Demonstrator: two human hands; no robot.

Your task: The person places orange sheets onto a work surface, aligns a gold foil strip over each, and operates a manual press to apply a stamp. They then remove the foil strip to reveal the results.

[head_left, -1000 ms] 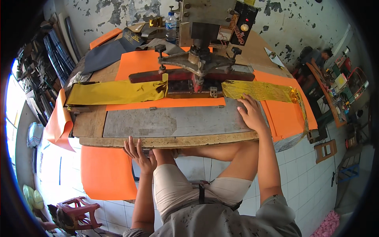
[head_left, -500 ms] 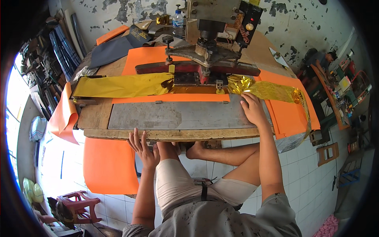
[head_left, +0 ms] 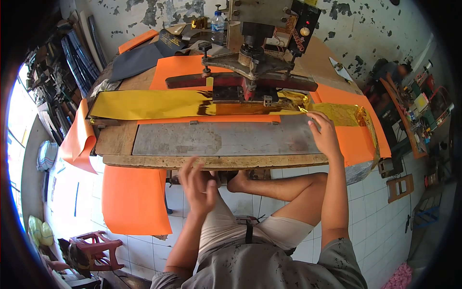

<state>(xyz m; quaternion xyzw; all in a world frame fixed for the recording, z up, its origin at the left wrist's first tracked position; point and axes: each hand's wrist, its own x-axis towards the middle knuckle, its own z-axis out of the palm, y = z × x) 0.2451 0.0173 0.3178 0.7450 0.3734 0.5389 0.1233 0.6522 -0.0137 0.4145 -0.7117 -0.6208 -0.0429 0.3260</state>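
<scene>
A band of gold foil (head_left: 149, 104) runs from left to right under the head of a hot-stamping press (head_left: 248, 72). My right hand (head_left: 326, 136) pinches the foil's edge just right of the press, where the foil is creased and drawn to a point. Beneath the foil lies an orange sheet (head_left: 166, 121), partly covered by it. In front is a flat grey metal plate (head_left: 216, 139) on the table. My left hand (head_left: 196, 190) is raised near the wooden front edge (head_left: 216, 161), slightly blurred, its fingers apart and holding nothing.
Used foil (head_left: 344, 114) trails over orange sheets (head_left: 353, 142) on the right. Another orange sheet (head_left: 134, 202) hangs low at left. A water bottle (head_left: 217, 26) and dark sheets (head_left: 137, 62) lie behind. A red stool (head_left: 98, 250) stands lower left; a person (head_left: 392, 77) sits far right.
My right hand has moved right, pulling the foil, which now lies tauter and flatter under the press. My left hand has left the table edge, moving right and toward me.
</scene>
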